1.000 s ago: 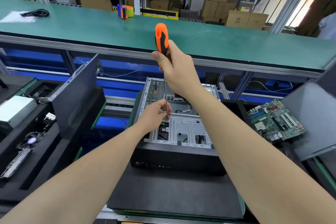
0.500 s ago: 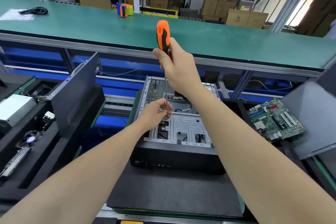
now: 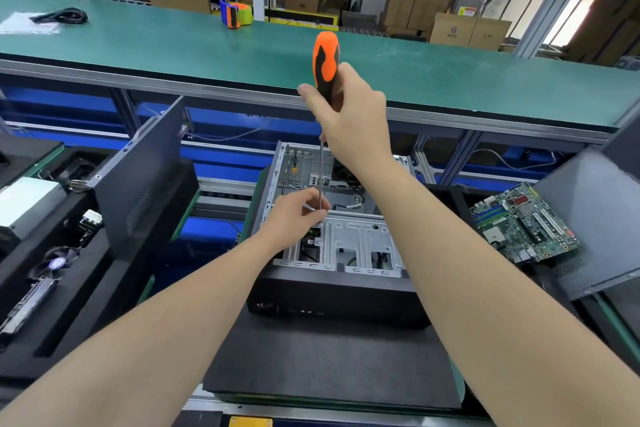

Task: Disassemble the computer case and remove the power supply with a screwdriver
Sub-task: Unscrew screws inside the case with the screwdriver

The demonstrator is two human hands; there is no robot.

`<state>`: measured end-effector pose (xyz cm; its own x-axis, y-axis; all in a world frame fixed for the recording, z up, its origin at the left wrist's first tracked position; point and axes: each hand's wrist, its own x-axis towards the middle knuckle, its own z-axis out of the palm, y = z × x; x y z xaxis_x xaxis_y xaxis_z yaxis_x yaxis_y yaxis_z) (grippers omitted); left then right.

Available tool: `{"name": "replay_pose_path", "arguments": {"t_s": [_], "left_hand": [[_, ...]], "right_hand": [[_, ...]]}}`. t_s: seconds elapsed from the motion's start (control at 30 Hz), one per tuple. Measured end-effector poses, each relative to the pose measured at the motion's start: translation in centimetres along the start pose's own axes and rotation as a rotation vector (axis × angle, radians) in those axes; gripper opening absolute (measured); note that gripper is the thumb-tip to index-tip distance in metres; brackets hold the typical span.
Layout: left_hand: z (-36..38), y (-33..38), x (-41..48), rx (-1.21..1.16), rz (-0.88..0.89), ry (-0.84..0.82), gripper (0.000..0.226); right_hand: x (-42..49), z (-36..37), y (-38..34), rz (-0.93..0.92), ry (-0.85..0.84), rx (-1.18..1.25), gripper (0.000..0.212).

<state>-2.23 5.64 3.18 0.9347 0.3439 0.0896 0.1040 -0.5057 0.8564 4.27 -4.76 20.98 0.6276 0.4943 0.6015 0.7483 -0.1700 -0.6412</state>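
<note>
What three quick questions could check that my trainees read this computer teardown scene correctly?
1. True or false: the right hand grips the screwdriver by its orange handle.
2. The left hand pinches which part of the screwdriver? A) metal shaft B) orange handle C) no part
3. Fill in: the loose motherboard lies to the ___ of the computer case.

Key: 1 true; 2 A; 3 right.

I had a single view, from a wide-angle camera worn on the head, facing forward and down. It sat close above the fingers (image 3: 313, 210), and the green worktop (image 3: 173, 45) ran beyond them.
</note>
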Motion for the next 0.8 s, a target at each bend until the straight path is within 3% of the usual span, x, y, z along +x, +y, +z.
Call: {"name": "replay_pose_path", "arguments": {"t_s": [0.17, 0.33, 0.43, 0.57, 0.67, 0.8], "left_hand": [[0.8, -0.2, 0.4, 0.100, 0.033, 0.078, 0.021], [0.9, 0.0, 1.3, 0.215, 0.063, 0.049, 0.023], [0.4, -0.1, 1.9, 0.297, 0.123, -0.013, 0.019], [-0.6, -0.3, 3.1, 0.341, 0.181, -0.163, 0.020], [-0.7, -0.8, 3.4, 0.296, 0.210, -0.176, 0.022], [-0.5, -1.7, 3.3, 0.234, 0.239, -0.148, 0.016]], "right_hand": [[0.9, 0.0, -1.0, 0.058, 0.028, -0.078, 0.028], [2.8, 0.5, -2.2, 0.222, 0.288, 0.234, 0.010], [3.9, 1.5, -2.3, 0.318, 0.393, 0.310, 0.044], [4.4, 2.4, -2.2, 0.291, 0.447, 0.400, 0.060], [5.3, 2.3, -1.7, 0.352, 0.359, 0.491, 0.059], [6.2, 1.2, -0.4, 0.387, -0.015, 0.702, 0.050]]}}
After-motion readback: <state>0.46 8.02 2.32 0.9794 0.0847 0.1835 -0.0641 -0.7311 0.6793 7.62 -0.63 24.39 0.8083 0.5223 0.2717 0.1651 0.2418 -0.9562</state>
